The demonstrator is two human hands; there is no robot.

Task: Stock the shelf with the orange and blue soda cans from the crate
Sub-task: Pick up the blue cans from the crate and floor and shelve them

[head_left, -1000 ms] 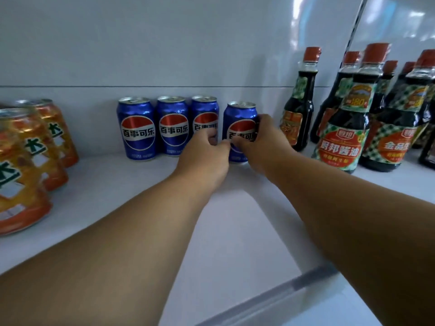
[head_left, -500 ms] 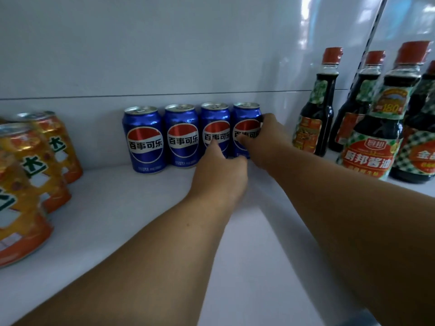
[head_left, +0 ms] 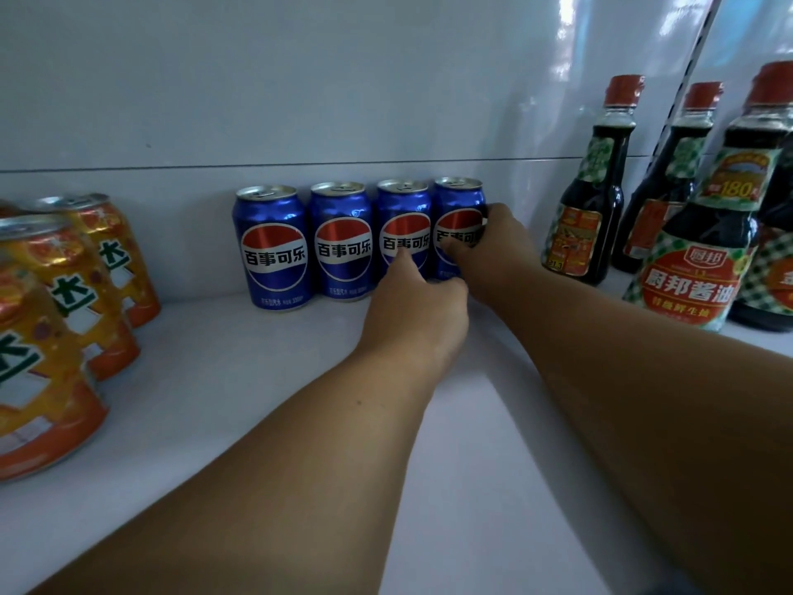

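Note:
Four blue soda cans stand in a row at the back of the white shelf (head_left: 266, 380). My right hand (head_left: 493, 251) grips the rightmost blue can (head_left: 457, 208), thumb on its front and fingers round its right side. My left hand (head_left: 418, 311) touches the third blue can (head_left: 403, 212) with its straight index finger; the other fingers are curled under. The two left blue cans (head_left: 274, 246) (head_left: 343, 242) stand free. Orange soda cans (head_left: 60, 294) stand in a line along the shelf's left side, nearest one (head_left: 38, 401) large in view. The crate is out of view.
Dark soy sauce bottles with red caps (head_left: 594, 186) (head_left: 703, 234) crowd the right side of the shelf, close to the rightmost blue can. The white back wall (head_left: 343, 100) rises just behind the cans. Bare shelf lies between the orange and blue cans.
My right hand has pushed the rightmost blue can back and left, into line with the other three. My left hand stayed at the third can. The view has moved closer.

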